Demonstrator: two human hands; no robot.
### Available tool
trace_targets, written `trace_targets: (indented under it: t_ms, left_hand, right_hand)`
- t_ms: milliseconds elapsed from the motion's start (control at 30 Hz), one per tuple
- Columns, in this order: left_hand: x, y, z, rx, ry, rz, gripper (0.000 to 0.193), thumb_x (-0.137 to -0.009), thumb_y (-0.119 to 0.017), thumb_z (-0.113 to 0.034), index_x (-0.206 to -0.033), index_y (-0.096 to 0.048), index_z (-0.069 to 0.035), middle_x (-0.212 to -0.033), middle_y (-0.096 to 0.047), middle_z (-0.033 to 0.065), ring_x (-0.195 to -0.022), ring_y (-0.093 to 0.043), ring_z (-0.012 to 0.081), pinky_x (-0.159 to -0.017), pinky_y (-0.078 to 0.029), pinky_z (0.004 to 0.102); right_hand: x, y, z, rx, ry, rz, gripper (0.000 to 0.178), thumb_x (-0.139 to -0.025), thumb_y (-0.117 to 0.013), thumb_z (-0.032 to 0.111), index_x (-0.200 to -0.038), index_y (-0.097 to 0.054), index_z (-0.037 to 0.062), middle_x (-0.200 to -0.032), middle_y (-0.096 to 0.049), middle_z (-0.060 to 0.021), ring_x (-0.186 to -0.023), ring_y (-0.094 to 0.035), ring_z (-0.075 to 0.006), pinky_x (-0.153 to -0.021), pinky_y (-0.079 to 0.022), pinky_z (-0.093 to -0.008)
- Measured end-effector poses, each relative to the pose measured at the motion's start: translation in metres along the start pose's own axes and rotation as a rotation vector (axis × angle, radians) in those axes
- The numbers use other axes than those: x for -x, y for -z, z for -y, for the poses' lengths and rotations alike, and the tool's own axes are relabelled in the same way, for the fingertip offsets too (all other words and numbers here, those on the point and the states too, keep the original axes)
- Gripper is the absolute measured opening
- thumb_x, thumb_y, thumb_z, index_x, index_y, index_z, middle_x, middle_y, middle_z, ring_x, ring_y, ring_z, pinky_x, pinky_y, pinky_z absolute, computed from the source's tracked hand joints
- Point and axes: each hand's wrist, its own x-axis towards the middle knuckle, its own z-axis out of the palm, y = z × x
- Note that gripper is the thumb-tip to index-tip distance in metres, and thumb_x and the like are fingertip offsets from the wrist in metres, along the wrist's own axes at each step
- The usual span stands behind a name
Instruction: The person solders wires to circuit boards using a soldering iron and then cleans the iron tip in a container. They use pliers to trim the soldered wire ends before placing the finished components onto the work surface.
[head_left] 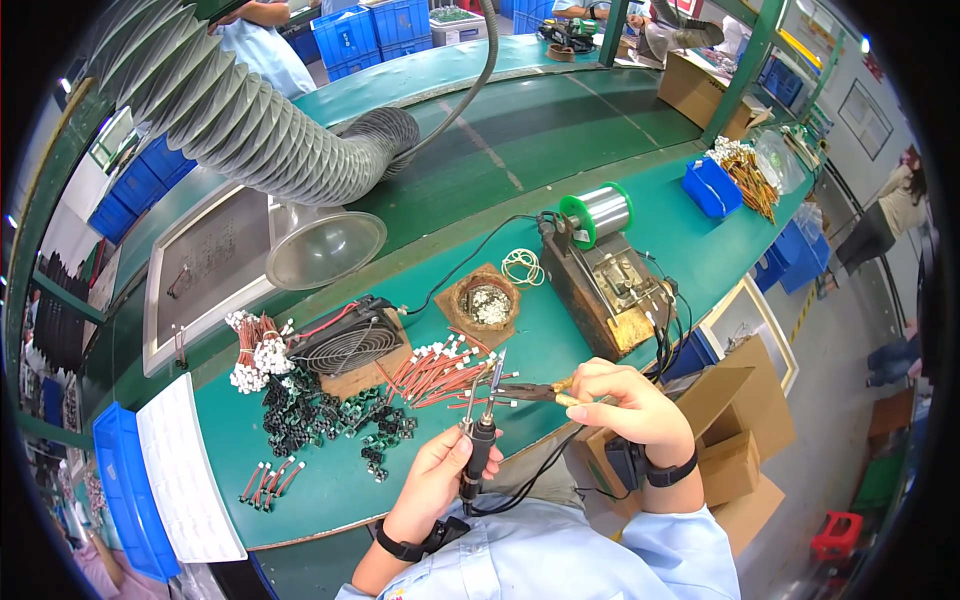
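Upright in my left hand (pixel 438 478) is a soldering iron (pixel 481 440), its black handle gripped and its metal tip pointing up. My right hand (pixel 628 402) is closed on the yellow handles of a pair of pliers (pixel 530 392). The dark jaws reach left to the iron's metal shaft; whether they clamp it I cannot tell. Just beyond the tools lies a spread of red-brown wires (pixel 435 372) with white connectors. To their left is a heap of small black and green parts (pixel 310 410). Several wired parts (pixel 270 484) lie nearer the bench's front edge.
A fan (pixel 355 345), a round dish (pixel 465 300) of whitish bits and a soldering machine (pixel 600 290) with a solder spool (pixel 605 212) stand on the green bench. A funnel-ended duct (pixel 330 250) hangs at left. Cardboard boxes (pixel 745 440) stand at right, a blue tray (pixel 130 490) at left.
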Motion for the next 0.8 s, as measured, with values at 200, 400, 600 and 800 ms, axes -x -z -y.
trace_targets:
  t_ms: [200,400,600,800]
  left_hand:
    - [0.002,0.007,-0.002,0.131,0.082,0.098,0.035,-0.094,-0.046,-0.026,-0.111,-0.051,0.004,-0.090,-0.060,0.0089,-0.075,-0.058,0.0141,-0.071,-0.048,0.0269]
    - [0.000,-0.005,0.006,-0.176,-0.114,-0.102,0.025,-0.093,-0.048,-0.015,-0.110,-0.050,0.003,-0.094,-0.061,0.0099,-0.081,-0.059,0.0145,-0.074,-0.049,0.0267]
    - [-0.001,-0.007,0.013,-0.381,-0.313,-0.181,0.019,-0.090,-0.049,-0.004,-0.108,-0.048,0.004,-0.098,-0.061,0.0119,-0.087,-0.060,0.0160,-0.077,-0.049,0.0270]
    - [0.001,-0.007,0.013,-0.338,-0.298,-0.160,0.019,-0.091,-0.049,-0.005,-0.108,-0.048,0.003,-0.099,-0.061,0.0124,-0.086,-0.060,0.0163,-0.078,-0.049,0.0277]
  right_hand:
    - [-0.001,0.004,0.003,-0.157,-0.126,0.043,0.022,-0.079,-0.064,0.013,-0.063,-0.053,0.0019,-0.062,-0.046,-0.0047,-0.063,-0.044,-0.0168,-0.058,-0.035,-0.0295]
    - [0.003,-0.004,0.026,0.099,-0.127,-0.011,0.022,-0.077,-0.065,0.013,-0.062,-0.053,0.0023,-0.058,-0.042,-0.0045,-0.059,-0.042,-0.0173,-0.055,-0.033,-0.0300]
    - [0.007,-0.010,0.030,0.170,-0.042,-0.102,0.026,-0.074,-0.066,0.009,-0.058,-0.046,0.0025,-0.056,-0.036,-0.0028,-0.055,-0.034,-0.0167,-0.052,-0.027,-0.0302]
    - [0.008,-0.012,0.027,0.160,-0.016,-0.110,0.026,-0.073,-0.066,0.009,-0.058,-0.047,0.0025,-0.056,-0.036,-0.0027,-0.055,-0.034,-0.0169,-0.052,-0.027,-0.0304]
